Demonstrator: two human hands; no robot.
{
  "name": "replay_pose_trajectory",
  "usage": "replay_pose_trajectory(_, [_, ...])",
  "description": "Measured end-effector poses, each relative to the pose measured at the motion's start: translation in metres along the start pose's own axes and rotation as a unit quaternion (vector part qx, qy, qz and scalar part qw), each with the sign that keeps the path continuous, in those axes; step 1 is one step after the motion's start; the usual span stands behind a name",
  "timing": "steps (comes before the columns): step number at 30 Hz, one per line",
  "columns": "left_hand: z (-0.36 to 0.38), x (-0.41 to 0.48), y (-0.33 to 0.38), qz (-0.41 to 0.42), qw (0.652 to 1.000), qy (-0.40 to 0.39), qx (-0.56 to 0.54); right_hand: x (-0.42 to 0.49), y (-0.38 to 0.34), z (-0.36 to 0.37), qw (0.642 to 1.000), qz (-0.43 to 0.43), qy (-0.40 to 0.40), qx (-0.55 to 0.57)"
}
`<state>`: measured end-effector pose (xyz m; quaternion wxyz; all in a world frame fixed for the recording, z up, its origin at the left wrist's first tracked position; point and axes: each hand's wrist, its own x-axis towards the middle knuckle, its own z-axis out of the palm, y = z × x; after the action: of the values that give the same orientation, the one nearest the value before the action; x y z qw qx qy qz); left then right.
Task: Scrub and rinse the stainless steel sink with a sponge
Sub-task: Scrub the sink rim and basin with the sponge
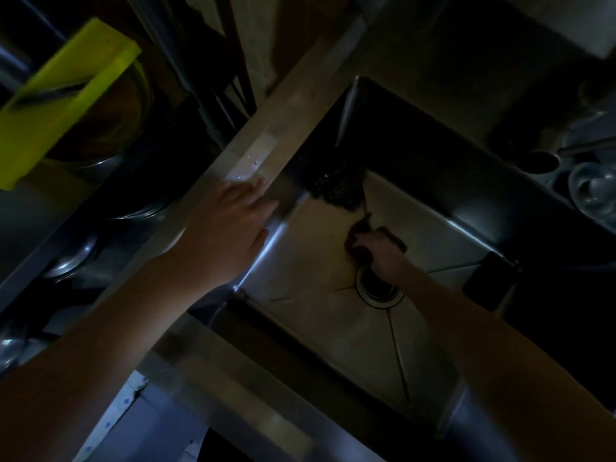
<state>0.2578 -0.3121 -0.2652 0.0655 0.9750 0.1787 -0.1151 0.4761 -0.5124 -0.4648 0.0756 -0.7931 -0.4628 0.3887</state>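
The kitchen is dim, and what light there is falls on the rectangular stainless steel sink [333, 328]. My left hand [233, 225] lies flat on its side rim with the fingers spread, I judge to brace me as I lean in. My right hand [383, 251] curls round the dark flat sponge [358, 235], pressing it to the basin floor beside the round metal drain [376, 291]. A dark tangled scouring wad [336, 188] sits in the corner beyond.

The steel sink [333, 335] has a flat floor with creases that run to the drain [380, 293]. In its far corner lies a dark wiry clump [336, 188]. Near it the sponge [356, 240] lies on the floor, gripped by the right hand [383, 253]. The left hand [230, 228] rests on the rim [283, 128].
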Motion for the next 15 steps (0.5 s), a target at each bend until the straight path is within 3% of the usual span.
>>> replay_pose_trajectory(4, [-0.007,-0.002,0.004,-0.006,1.0,0.006,-0.004,-0.032,0.003,0.001,0.995,-0.008,-0.072,-0.062])
replay_pose_trajectory(10, [-0.01,-0.004,0.003,0.005,1.0,0.007,0.022,-0.047,-0.019,0.001,0.978,0.139,0.062,0.144])
replay_pose_trajectory(15, [-0.008,-0.004,0.0,0.021,0.999,0.011,0.037,-0.055,-0.081,0.031,0.981,0.056,0.085,0.164])
